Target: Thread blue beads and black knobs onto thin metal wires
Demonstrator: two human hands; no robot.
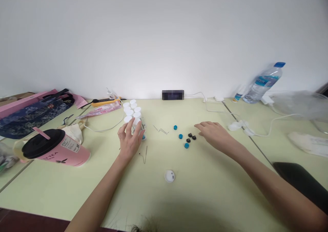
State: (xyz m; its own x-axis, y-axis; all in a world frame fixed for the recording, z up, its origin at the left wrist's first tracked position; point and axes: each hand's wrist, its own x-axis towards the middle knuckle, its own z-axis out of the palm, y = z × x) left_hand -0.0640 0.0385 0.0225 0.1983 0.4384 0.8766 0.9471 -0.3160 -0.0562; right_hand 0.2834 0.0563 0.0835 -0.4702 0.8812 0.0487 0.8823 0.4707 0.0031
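My left hand (pixel 129 139) reaches over the near end of a cluster of small clear jars with white caps (pixel 129 112). Its fingers are spread at the nearest caps; whether they press on one I cannot make out. Over the table on the right is my right hand (pixel 214 133), palm down with fingers stretched out and nothing in it. Just left of its fingertips lie several small black parts (pixel 190 135) and three blue round parts (pixel 180 136). A loose white cap (pixel 169 176), its inside up with dark spots, lies nearer to me.
Thin metal pins (pixel 161 131) and a bent hex key (pixel 145 157) lie mid-table. A pink cup (pixel 69 150) stands at left, a water bottle (pixel 265 83) at back right. White cables (pixel 271 126) cross the right side, near a black object (pixel 302 180).
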